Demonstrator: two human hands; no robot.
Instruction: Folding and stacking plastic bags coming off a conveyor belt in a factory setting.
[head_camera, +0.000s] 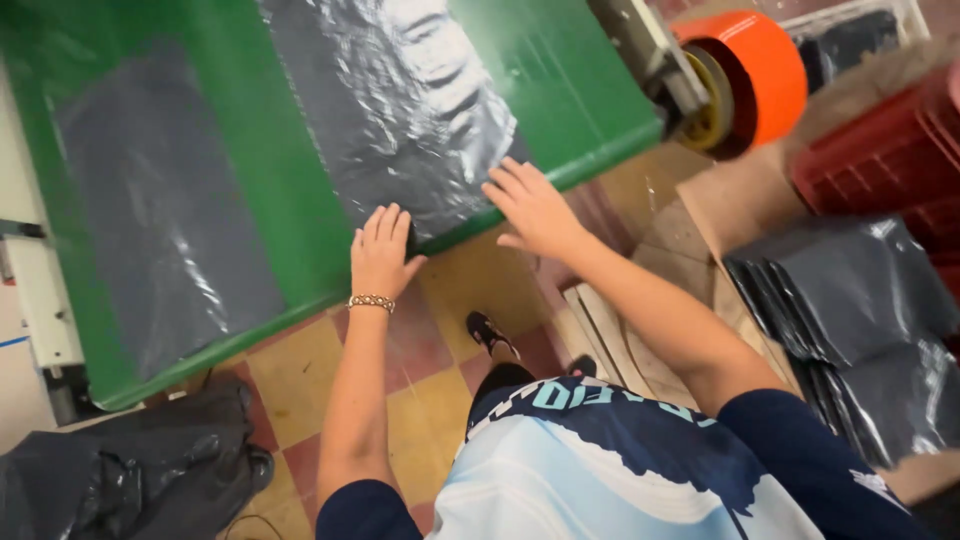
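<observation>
Head view looks down on a green table (300, 190) with two dark grey plastic bags lying flat on it. The left hand (380, 252) rests at the near edge of the table, fingers together and extended, on the near left corner of the shiny bag (400, 110); it grips nothing that I can see. The right hand (530, 208) lies open and flat, fingers spread, on the near right corner of the same bag. A beaded bracelet (371, 301) circles the left wrist. The second bag (160, 200) lies well apart to the left. An orange tape roll (760, 70) sits at the far right, beside a red crate (890, 150). A stack of grey bags (860, 320) lies to the right, and a black bag (130, 465) is on the tiled floor (450, 300) near left.
</observation>
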